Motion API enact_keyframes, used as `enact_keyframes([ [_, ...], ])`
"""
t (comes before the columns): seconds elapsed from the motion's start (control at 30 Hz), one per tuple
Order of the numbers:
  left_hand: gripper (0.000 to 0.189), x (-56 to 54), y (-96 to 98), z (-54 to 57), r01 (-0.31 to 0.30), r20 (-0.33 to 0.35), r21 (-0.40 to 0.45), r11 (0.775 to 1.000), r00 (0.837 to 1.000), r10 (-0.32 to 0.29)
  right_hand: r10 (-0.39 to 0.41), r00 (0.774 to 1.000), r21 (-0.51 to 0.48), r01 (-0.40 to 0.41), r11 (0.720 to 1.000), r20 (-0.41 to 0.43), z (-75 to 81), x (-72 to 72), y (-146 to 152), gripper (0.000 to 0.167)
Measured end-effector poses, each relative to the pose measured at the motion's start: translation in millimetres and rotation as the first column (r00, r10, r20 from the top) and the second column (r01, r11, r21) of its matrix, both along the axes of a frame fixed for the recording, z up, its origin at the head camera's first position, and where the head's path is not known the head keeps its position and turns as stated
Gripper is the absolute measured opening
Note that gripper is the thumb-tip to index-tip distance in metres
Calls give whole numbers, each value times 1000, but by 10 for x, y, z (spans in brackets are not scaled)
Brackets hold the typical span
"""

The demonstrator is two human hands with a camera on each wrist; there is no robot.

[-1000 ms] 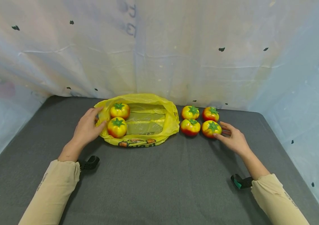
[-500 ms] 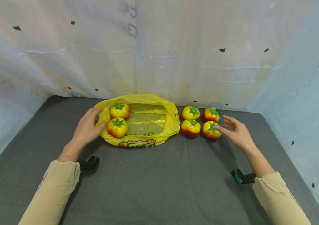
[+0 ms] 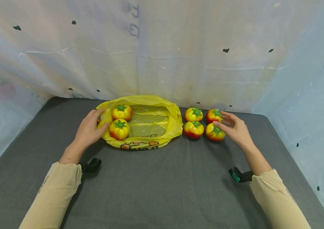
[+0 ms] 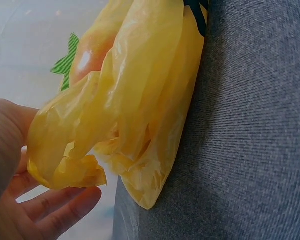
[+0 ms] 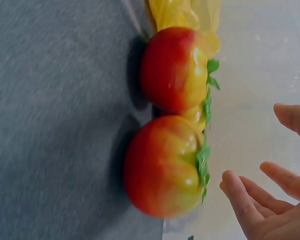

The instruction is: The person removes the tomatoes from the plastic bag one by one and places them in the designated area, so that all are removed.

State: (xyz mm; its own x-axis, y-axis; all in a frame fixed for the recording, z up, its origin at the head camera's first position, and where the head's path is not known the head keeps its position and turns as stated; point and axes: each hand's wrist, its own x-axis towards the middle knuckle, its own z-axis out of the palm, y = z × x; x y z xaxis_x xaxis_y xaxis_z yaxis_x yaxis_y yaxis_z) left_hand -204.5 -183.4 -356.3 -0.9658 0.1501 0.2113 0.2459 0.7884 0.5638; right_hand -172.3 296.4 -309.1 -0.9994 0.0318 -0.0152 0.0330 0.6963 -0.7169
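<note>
My left hand (image 3: 89, 127) holds the left rim of a yellow plastic bag (image 3: 142, 101). In the left wrist view the bag's edge (image 4: 65, 145) lies between the thumb and the fingers. Inside the bag, at its left end, sit two red-and-yellow tomatoes, a rear tomato (image 3: 124, 114) and a front tomato (image 3: 119, 131). My right hand (image 3: 236, 130) is over the right side of a group of several more tomatoes, thumb and fingers spread apart. The right wrist view shows the hand (image 5: 275, 205) above the nearest tomato (image 5: 160, 167), with air between them.
On the dark grey table (image 3: 162, 190), the remaining tomatoes (image 3: 193, 129) stand in two rows just right of the bag. A pale plastic sheet (image 3: 162, 63) hangs right behind them, and another sheet (image 3: 316, 127) hangs along the right side.
My right hand first lifts off the front right tomato, then shifts left and farther back over the right pair. My left hand and the bag stay where they were.
</note>
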Motion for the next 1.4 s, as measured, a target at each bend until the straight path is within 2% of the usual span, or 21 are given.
enact_keyframes([
  [0.33, 58, -8, -1, 21, 5, -2, 3, 1000, 1000, -5, 8, 999, -71, -11, 997, -47, 6, -115, -219, 68],
  [0.57, 58, -2, -1, 35, -2, 14, 9, 1000, 1000, 2, 37, 997, -129, -47, 991, -73, -27, -197, -399, 60],
  [0.87, 59, -2, 6, 42, -6, 25, 1, 1000, 1000, 6, 69, 992, -172, -87, 981, -109, -155, -230, -619, 55],
  [1.1, 59, -5, 31, 37, -7, 41, 9, 1000, 999, 6, 80, 985, -253, -118, 960, -156, -217, -249, -782, 50],
  [1.4, 59, 8, 37, 29, -12, 37, 8, 1000, 999, 12, 108, 980, -262, -150, 953, -168, -273, -271, -976, 45],
])
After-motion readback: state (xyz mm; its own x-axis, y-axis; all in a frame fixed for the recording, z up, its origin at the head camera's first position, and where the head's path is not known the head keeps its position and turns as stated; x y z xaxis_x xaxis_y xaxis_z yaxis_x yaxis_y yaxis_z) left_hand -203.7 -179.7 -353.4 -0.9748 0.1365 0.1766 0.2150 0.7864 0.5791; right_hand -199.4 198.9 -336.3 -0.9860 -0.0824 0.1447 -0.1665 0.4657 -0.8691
